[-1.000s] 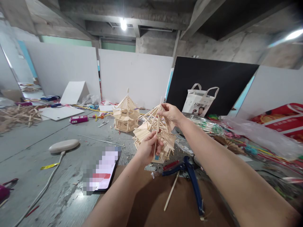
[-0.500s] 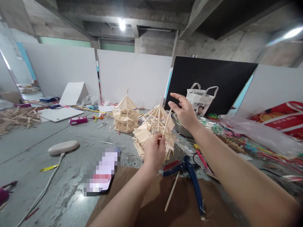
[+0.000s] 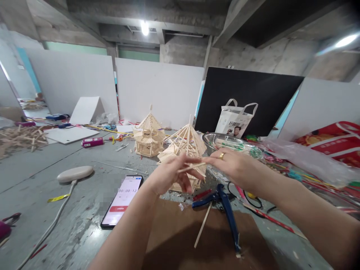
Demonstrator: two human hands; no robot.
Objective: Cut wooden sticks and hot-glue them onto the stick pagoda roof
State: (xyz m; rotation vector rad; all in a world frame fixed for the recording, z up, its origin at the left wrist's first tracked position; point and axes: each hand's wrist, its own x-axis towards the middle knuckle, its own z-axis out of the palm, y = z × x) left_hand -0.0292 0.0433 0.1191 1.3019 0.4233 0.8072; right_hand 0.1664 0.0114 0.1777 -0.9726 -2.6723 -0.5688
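My left hand (image 3: 170,171) holds a thin pale wooden stick (image 3: 192,168), which lies almost level across its fingers. At the stick's right end are the closed fingertips of my right hand (image 3: 234,165), which wears a ring; how they grip is partly hidden. Just behind both hands stands a pagoda model (image 3: 189,140) built of wooden sticks, its lower part covered by my left hand. A second, similar pagoda model (image 3: 149,137) stands farther back on the left. In front of my hands, a blue-handled cutter (image 3: 228,213) and another loose stick (image 3: 203,227) lie on a brown board (image 3: 171,228).
A phone (image 3: 122,200) showing a timer lies left of my forearm, near a white cabled device (image 3: 75,173). A metal bowl (image 3: 209,141) with bundled sticks stands behind my right hand. Beyond are a white bag (image 3: 232,122), plastic wrap (image 3: 315,159) and a stick pile (image 3: 24,140).
The stick has tipped from nearly upright to almost level. My right hand came down from above, its fingers closing at the stick's end. My left hand turned over, palm less hidden.
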